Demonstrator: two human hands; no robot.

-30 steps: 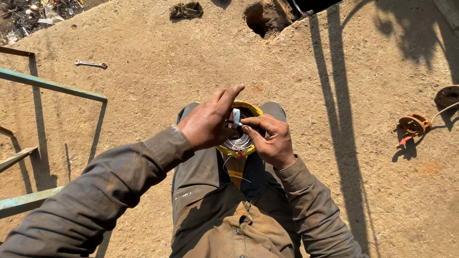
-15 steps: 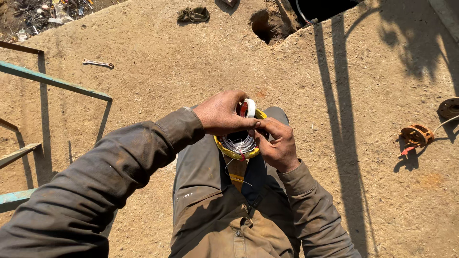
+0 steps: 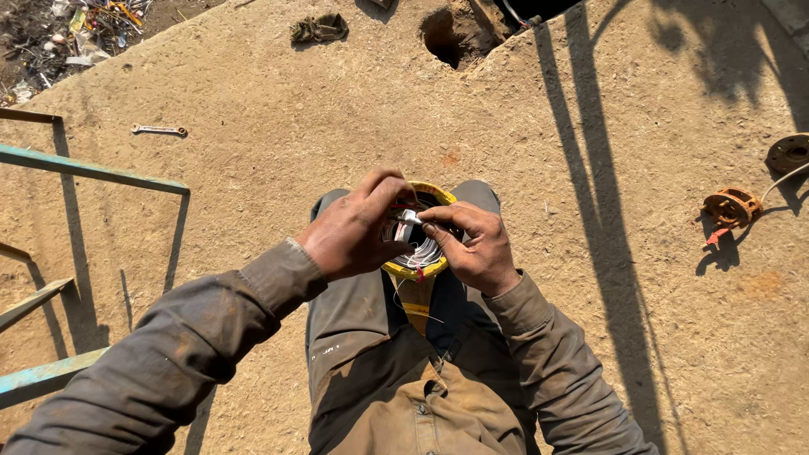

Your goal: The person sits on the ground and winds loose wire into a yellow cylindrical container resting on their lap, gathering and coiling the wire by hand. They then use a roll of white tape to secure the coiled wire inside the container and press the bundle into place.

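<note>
A yellow-rimmed round part (image 3: 430,268) with a winding of thin pale wires inside rests between my knees. My left hand (image 3: 354,232) curls over its left rim, fingertips at the top of the winding. My right hand (image 3: 472,244) pinches a small white piece (image 3: 410,216) over the middle of the winding. Both hands meet above the part. Thin loose wire ends hang down below its rim over a yellow strip (image 3: 419,307).
Sandy concrete ground all round. A teal metal frame (image 3: 93,173) stands at the left, a wrench (image 3: 158,130) lies beyond it. A hole (image 3: 451,38) and a crumpled cloth (image 3: 318,28) are at the top. Rusty flange parts (image 3: 731,206) lie at the right.
My hands have shifted on the yellow part: the left hand slid from its top to its left rim, and the small white piece came down from the rim to the winding's middle.
</note>
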